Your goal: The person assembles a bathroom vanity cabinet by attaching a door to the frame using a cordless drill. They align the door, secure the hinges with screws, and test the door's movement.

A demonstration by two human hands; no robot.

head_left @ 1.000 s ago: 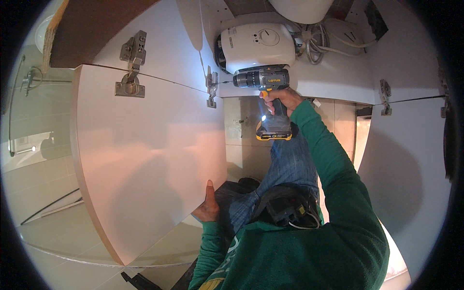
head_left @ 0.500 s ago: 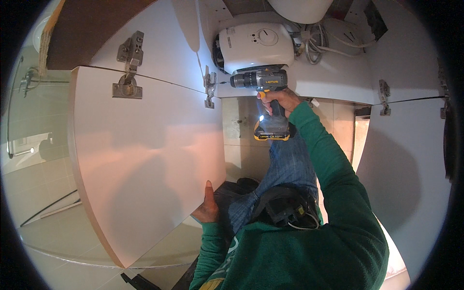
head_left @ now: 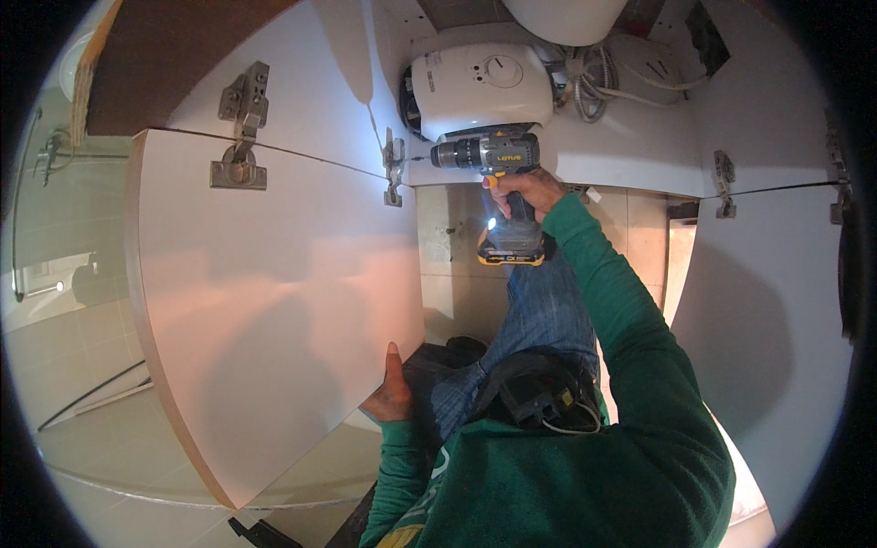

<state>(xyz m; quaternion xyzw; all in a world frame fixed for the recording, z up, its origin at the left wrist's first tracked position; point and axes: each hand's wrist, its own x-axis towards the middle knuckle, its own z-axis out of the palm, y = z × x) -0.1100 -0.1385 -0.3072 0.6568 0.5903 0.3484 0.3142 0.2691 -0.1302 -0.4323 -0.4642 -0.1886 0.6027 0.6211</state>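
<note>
My right hand is wrapped round the grip of a grey and black cordless drill with yellow trim, its index finger at the trigger. The drill lies level, its bit pointing left at a metal hinge on the cabinet side; I cannot tell whether the bit touches a screw. A lamp on the drill is lit. At the lower edge of the white cabinet door, my left hand grips the panel, thumb on its face and the other fingers mostly hidden. A second hinge joins door and cabinet nearer the outer left.
Inside the cabinet sits a white water heater with a dial, beside coiled metal hoses under a white basin. Another white door with hinges stands on the right. A brown board overhangs at upper left.
</note>
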